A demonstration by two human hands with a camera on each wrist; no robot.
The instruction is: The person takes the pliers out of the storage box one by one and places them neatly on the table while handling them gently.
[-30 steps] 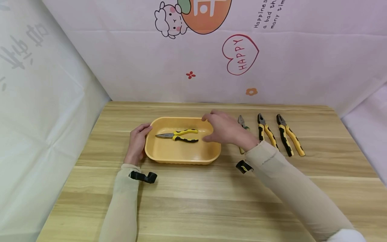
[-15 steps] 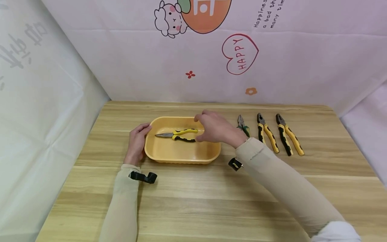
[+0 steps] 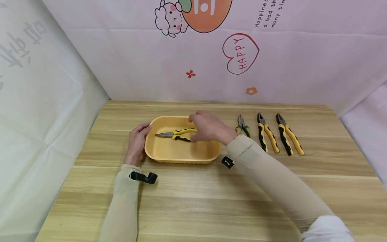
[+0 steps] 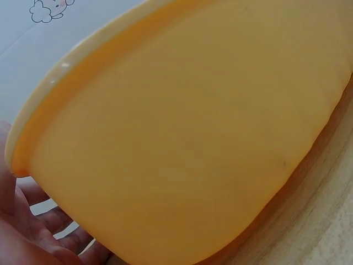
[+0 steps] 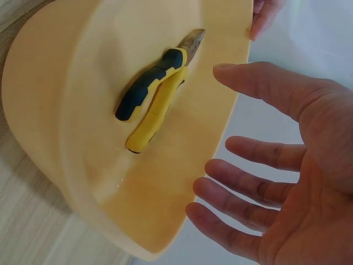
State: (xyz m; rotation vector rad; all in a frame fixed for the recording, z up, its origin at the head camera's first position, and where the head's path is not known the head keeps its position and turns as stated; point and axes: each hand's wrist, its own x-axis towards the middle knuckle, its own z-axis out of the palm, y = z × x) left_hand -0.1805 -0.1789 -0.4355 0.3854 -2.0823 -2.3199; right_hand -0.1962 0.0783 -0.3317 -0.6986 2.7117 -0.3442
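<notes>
A yellow plastic basin (image 3: 181, 155) stands on the wooden table. Inside it lies a pair of long-nose pliers (image 3: 176, 132) with yellow-and-black handles, jaws pointing left. My left hand (image 3: 136, 143) holds the basin's left end; in the left wrist view its fingers (image 4: 52, 221) lie against the outer wall (image 4: 165, 138). Over the basin's right part hovers my right hand (image 3: 208, 127), thumb and fingers spread near the handle ends, which it partly covers in the head view. In the right wrist view this hand (image 5: 309, 171) is apart from the pliers (image 5: 157, 99) and holds nothing.
To the right of the basin, several tools lie in a row: green-handled pliers (image 3: 242, 127) partly behind the right arm, then two yellow-and-black pliers (image 3: 267, 134) (image 3: 288, 136). A printed white cloth (image 3: 145, 67) hangs behind the table. Wood surface (image 3: 187, 201) extends in front.
My right hand has moved left over the basin, closer to the handles of the long-nose pliers, and uncovers more of the green-handled pliers. The left hand and basin have stayed put.
</notes>
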